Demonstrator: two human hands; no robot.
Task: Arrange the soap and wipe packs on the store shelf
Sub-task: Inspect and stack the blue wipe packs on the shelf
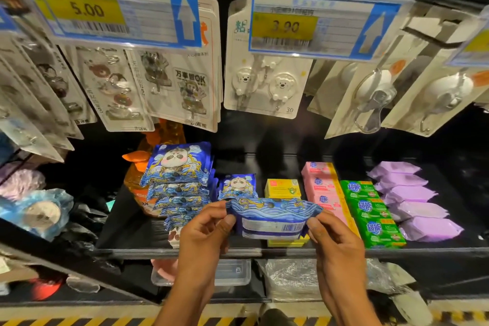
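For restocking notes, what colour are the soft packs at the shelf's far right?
Lilac purple, plain; the soft plastic packs show best in the head view.

a wipe pack [272, 216] sits before the shelf [124, 228], wipe stack [177, 183] behind-left, soap bars [370, 209] behind-right.

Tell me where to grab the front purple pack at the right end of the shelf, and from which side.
Take the front purple pack by its near long edge, coming from the front, thumb on top and fingers beneath. It lies flat at the head of its row. The next pack crowds its back and the green soap its left, so the front looks freest.
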